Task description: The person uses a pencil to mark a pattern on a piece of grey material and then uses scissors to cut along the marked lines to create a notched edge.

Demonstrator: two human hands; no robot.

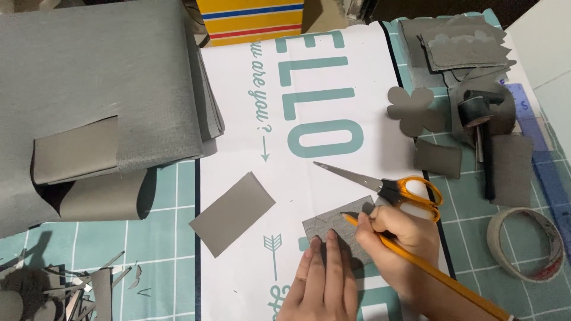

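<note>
my right hand (395, 232) is closed around the yellow pencil (428, 267), tip on the grey piece (339, 229). my left hand (321, 279) lies flat and open, pressing that piece down.

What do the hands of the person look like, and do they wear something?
The left hand and the right hand are both bare: no gloves, rings, watch or bracelet can be seen. No sleeve shows at either wrist before the picture ends. The fingernails look short and unpainted.
</note>
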